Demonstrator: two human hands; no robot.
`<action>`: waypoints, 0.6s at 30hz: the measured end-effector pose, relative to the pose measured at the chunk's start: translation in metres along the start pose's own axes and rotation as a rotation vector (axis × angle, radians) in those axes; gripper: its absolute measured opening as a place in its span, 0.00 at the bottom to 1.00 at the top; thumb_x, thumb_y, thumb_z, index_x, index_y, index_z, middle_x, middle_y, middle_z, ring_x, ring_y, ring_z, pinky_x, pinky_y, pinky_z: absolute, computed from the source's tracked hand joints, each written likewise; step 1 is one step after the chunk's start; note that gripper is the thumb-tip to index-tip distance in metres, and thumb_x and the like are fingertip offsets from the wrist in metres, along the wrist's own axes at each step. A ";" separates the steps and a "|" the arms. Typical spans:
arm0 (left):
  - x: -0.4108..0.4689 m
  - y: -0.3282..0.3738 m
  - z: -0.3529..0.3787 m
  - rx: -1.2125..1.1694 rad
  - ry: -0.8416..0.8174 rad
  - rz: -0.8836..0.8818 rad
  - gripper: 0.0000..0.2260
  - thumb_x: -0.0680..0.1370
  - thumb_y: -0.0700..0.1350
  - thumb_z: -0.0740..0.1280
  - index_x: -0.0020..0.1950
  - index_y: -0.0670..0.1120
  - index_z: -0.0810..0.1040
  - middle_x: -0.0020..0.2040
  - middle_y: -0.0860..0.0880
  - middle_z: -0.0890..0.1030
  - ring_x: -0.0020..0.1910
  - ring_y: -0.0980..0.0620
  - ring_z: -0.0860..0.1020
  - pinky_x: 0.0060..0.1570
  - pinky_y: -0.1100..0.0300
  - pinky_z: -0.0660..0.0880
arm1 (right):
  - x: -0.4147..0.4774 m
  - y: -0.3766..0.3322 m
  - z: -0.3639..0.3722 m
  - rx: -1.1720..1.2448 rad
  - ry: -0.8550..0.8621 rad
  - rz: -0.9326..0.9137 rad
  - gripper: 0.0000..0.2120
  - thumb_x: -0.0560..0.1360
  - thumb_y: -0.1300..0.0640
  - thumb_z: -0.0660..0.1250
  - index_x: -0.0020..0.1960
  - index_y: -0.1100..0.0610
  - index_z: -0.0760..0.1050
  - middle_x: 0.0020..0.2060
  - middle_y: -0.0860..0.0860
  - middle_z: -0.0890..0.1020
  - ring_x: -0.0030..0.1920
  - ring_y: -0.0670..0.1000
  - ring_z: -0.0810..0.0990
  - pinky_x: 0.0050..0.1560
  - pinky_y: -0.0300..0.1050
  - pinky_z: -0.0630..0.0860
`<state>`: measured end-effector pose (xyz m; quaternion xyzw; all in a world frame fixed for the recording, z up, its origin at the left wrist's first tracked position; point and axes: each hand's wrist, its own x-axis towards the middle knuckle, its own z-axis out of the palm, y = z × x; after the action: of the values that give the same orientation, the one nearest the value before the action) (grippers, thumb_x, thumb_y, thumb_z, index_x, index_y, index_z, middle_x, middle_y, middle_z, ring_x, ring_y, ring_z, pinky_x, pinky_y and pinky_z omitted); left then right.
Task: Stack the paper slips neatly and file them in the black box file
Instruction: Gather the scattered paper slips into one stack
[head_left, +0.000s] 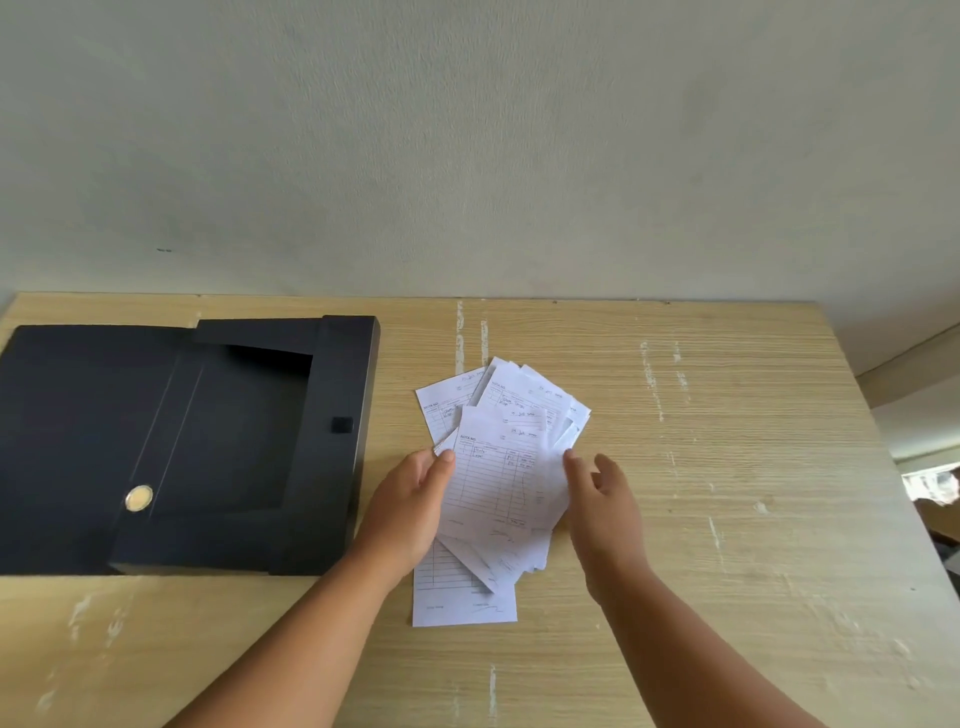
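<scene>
Several white paper slips (501, 467) with printed tables and handwriting lie fanned out in a loose pile at the middle of the wooden table. My left hand (415, 504) rests on the pile's left edge, thumb on top of the uppermost slip and fingers beneath it. My right hand (602, 499) is at the pile's right edge, fingers spread and touching the slips' side. One slip (457, 597) pokes out toward me below the pile. The black box file (197, 447) lies open on the left of the table, its tray facing up.
The light wooden table (727, 467) has scuffed white marks and ends against a grey wall at the back. The file's flap with a round brass fastener (138, 499) lies flat at the left. The table's right edge (893, 467) drops to a ledge.
</scene>
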<state>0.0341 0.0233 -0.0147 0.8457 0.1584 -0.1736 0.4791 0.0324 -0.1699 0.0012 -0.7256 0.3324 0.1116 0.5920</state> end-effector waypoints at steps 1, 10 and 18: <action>0.000 -0.001 0.001 0.027 0.002 0.008 0.27 0.81 0.65 0.52 0.55 0.44 0.79 0.51 0.45 0.83 0.51 0.46 0.80 0.54 0.49 0.75 | 0.001 0.002 0.003 -0.021 -0.048 -0.001 0.35 0.80 0.39 0.64 0.81 0.54 0.61 0.68 0.51 0.77 0.68 0.56 0.77 0.69 0.57 0.74; 0.021 -0.008 0.012 0.158 -0.139 0.158 0.31 0.81 0.66 0.54 0.83 0.59 0.53 0.84 0.59 0.51 0.83 0.56 0.44 0.81 0.48 0.48 | 0.006 0.002 0.029 -0.316 0.030 -0.057 0.26 0.77 0.43 0.65 0.71 0.54 0.69 0.66 0.48 0.73 0.74 0.58 0.64 0.71 0.63 0.68; 0.012 -0.022 0.014 0.188 -0.246 0.134 0.36 0.79 0.69 0.41 0.84 0.55 0.39 0.82 0.60 0.35 0.79 0.63 0.30 0.79 0.57 0.33 | 0.015 -0.008 0.047 -0.137 0.016 0.039 0.35 0.68 0.38 0.72 0.70 0.49 0.68 0.63 0.50 0.81 0.66 0.57 0.78 0.61 0.60 0.79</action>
<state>0.0329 0.0232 -0.0436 0.8678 0.0248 -0.2577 0.4241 0.0596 -0.1309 -0.0137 -0.7588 0.3428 0.1398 0.5360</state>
